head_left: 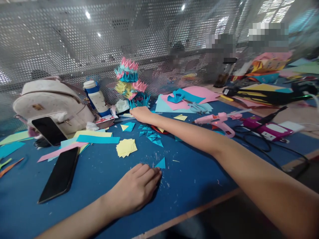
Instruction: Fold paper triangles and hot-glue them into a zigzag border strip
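My left hand point(141, 186) rests low on the blue table, fingers closed together, with the fingertips at the lower edge of a small blue folded paper triangle point(161, 163). Across the table stretches my right arm; my right hand point(141, 114) is at the foot of a tiered figure of pointed folded paper point(130, 87) in pink, blue and yellow. Its fingertips are mostly hidden, and I cannot tell if they hold anything. Between the hands lie a pile of yellow paper squares point(126, 148) and several blue folded pieces point(151, 134).
A dark phone point(59, 176) lies at left by paper strips point(98, 139); another phone point(48, 130) leans on a pale backpack point(50, 99). A bottle point(97, 98) stands behind. At right are a pink glue gun point(218, 122), scissors point(198, 108), a purple power strip point(266, 127) and cables.
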`<state>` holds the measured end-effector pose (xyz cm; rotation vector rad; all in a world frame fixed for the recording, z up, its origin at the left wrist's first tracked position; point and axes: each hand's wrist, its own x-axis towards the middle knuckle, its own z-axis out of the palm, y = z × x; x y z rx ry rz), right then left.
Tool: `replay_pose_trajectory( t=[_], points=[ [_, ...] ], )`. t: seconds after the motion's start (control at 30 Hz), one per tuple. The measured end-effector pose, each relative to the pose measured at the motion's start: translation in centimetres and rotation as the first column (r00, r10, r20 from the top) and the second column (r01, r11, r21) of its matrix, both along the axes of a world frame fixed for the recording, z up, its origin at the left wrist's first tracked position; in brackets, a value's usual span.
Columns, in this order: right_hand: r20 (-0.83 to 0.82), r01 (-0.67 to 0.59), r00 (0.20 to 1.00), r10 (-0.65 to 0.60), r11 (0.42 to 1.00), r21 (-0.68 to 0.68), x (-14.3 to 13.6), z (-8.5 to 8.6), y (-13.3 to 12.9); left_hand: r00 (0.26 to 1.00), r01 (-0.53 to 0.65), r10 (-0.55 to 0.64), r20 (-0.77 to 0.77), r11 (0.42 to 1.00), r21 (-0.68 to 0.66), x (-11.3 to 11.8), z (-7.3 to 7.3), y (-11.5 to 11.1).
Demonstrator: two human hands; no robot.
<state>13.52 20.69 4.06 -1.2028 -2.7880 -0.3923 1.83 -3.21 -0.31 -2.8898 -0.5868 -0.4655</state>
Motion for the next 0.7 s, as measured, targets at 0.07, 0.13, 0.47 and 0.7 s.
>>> replay_pose_trajectory(
  t=[0.07, 0.13, 0.47, 0.7],
  points=[
    [0.017, -0.05, 0.999, 0.05, 0.999, 0.007, 0.5, 0.1, -0.2, 1.0, 0.0, 0.0, 0.004, 1.0, -0.002, 0.0, -0.1, 0.0],
    [0.036, -0.089, 0.995, 0.088, 0.996, 0.019, 0.8, 0.4, -0.6, 1.0, 0.001, -0.001, 0.006, 1.0, -0.003, 0.0, -0.1, 0.0],
    [0.216, -0.356, 0.913, 0.347, 0.934, 0.003, 4.9, 7.5, -15.7, 1.0, -0.009, 0.009, -0.017, 1.0, 0.011, 0.1, 0.3, -0.2],
    [-0.347, 0.097, 0.938, -0.008, 0.966, 0.241, 19.8, 15.0, -16.0, 0.999, -0.009, 0.01, -0.039, 1.0, 0.011, 0.1, 0.4, -0.3]
  ],
)
